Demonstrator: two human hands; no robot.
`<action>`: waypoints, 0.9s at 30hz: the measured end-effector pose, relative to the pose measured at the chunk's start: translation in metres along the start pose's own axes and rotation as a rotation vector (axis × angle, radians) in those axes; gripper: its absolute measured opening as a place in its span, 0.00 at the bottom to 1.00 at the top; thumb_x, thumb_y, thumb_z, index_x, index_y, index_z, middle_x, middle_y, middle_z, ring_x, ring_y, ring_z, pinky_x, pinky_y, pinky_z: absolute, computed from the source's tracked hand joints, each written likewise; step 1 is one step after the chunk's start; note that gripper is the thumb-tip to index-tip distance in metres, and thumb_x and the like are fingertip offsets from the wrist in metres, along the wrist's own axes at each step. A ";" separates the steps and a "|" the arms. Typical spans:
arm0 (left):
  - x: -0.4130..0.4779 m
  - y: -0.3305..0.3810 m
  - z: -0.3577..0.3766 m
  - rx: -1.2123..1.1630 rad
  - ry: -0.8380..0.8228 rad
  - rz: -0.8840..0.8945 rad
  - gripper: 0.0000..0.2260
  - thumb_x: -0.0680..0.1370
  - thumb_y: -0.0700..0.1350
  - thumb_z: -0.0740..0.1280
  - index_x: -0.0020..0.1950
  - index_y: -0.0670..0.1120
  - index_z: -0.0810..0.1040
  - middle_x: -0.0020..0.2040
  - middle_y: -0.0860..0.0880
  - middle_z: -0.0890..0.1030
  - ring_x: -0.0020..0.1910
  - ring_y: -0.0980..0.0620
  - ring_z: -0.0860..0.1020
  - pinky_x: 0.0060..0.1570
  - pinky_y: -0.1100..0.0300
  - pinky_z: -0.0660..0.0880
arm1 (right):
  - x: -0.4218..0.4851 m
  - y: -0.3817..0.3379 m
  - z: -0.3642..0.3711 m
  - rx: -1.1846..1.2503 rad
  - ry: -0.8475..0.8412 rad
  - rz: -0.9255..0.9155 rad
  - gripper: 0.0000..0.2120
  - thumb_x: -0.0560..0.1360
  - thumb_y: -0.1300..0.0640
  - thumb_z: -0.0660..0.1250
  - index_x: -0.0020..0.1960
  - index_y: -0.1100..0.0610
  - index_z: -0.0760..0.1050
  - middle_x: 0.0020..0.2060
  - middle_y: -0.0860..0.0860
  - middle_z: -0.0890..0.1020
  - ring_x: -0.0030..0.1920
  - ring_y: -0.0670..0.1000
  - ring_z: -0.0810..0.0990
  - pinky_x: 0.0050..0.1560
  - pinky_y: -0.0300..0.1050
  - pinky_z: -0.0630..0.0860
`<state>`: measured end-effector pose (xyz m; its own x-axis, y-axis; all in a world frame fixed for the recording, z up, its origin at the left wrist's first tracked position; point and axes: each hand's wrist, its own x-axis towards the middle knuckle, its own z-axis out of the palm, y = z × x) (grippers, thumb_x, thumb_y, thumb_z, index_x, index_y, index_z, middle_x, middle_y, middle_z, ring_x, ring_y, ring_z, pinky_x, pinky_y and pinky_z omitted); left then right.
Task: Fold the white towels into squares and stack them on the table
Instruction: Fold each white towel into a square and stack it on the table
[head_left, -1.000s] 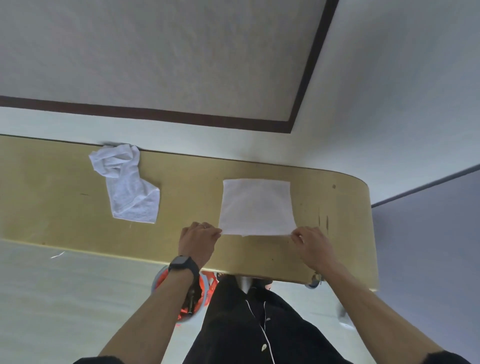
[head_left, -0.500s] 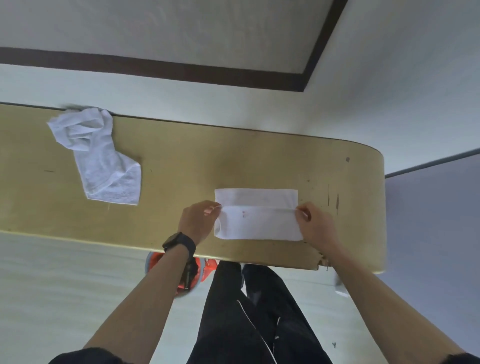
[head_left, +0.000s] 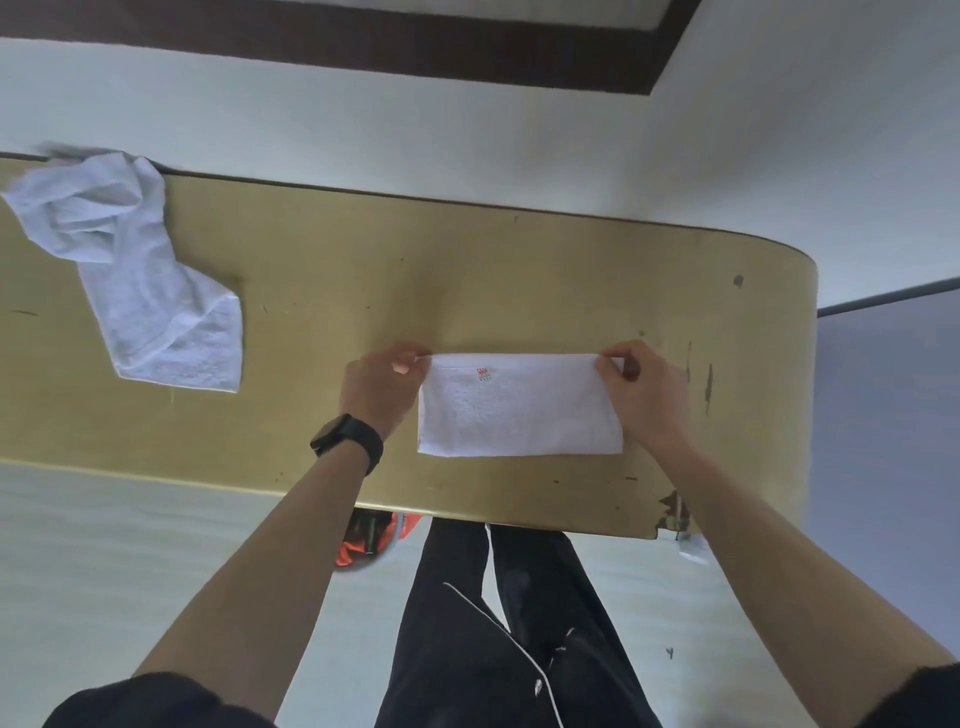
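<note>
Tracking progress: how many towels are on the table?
2: a folded towel held by left hand and right hand; a crumpled towel far left. Others may lie off-frame.

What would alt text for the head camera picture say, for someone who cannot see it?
A person's left hand and right hand pinch the two far corners of a folded white towel lying as a flat rectangle on a worn yellow-brown table. A crumpled white towel lies at the table's far left.
</note>
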<state>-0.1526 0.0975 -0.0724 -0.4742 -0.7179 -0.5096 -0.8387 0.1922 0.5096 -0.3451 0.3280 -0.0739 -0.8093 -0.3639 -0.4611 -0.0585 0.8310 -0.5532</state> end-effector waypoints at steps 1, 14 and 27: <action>0.000 -0.002 0.002 0.001 0.012 -0.003 0.06 0.78 0.53 0.66 0.51 0.59 0.82 0.45 0.57 0.84 0.46 0.53 0.81 0.49 0.59 0.76 | -0.001 0.000 0.000 0.001 0.001 0.001 0.06 0.79 0.51 0.66 0.54 0.49 0.80 0.37 0.40 0.77 0.38 0.38 0.74 0.35 0.31 0.64; -0.009 -0.003 0.011 0.146 0.098 0.076 0.06 0.80 0.52 0.62 0.55 0.59 0.76 0.50 0.53 0.78 0.47 0.48 0.78 0.44 0.53 0.76 | 0.002 -0.009 -0.005 0.082 0.046 0.082 0.07 0.75 0.50 0.70 0.48 0.52 0.75 0.40 0.45 0.79 0.40 0.42 0.76 0.35 0.33 0.65; -0.055 -0.013 0.089 0.348 0.103 0.243 0.24 0.81 0.54 0.54 0.75 0.47 0.59 0.81 0.47 0.53 0.80 0.48 0.47 0.76 0.40 0.43 | -0.047 0.027 0.051 -0.429 0.029 -0.358 0.22 0.81 0.47 0.56 0.73 0.53 0.64 0.79 0.47 0.58 0.79 0.49 0.52 0.77 0.53 0.49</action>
<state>-0.1396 0.1942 -0.1130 -0.6544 -0.6836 -0.3233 -0.7548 0.5651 0.3331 -0.2791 0.3461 -0.1021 -0.7105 -0.6484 -0.2733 -0.5604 0.7563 -0.3374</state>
